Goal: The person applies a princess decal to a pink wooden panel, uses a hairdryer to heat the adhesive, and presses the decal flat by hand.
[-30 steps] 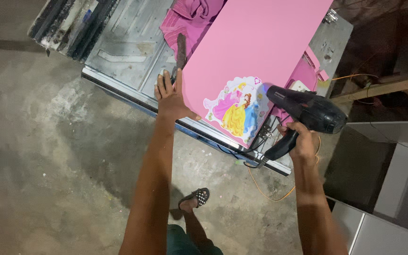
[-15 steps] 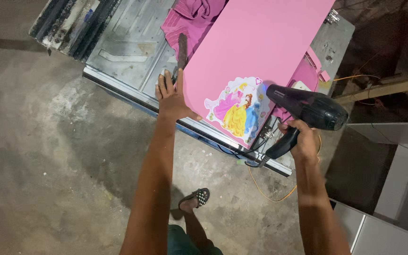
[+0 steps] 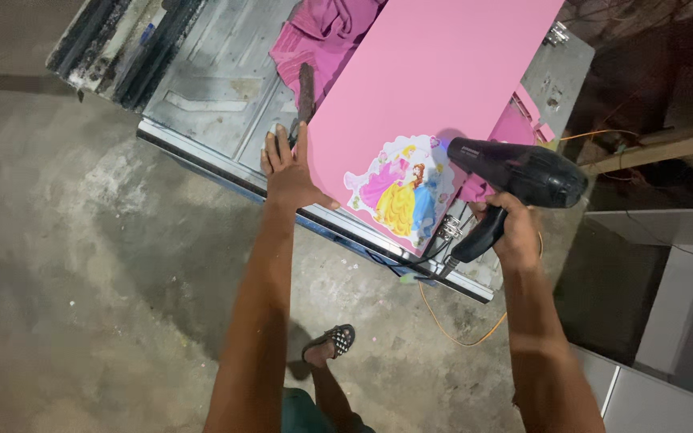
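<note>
A large pink panel lies flat on a grey metal work surface, its near corner reaching out to the surface's near edge. On that near corner sits a colourful sticker showing cartoon figures in pink, yellow and blue gowns. The left hand is spread open and pressed flat against the left edge of the panel, fingers stretched toward the far side and the thumb lying on the pink face; it grips nothing, only steadies the board. The right hand is closed around the handle of a black hair dryer, whose barrel hangs just above the sticker's right side with the nozzle turned toward it. A black cable runs from the handle down over the near edge of the surface, and an orange cord loops on the concrete floor below. Crumpled pink cloth lies on the metal surface at the panel's far left side. A dark strip-shaped object rests just beyond the left fingertips. A sandalled foot stands on the floor beneath the arms.
</note>
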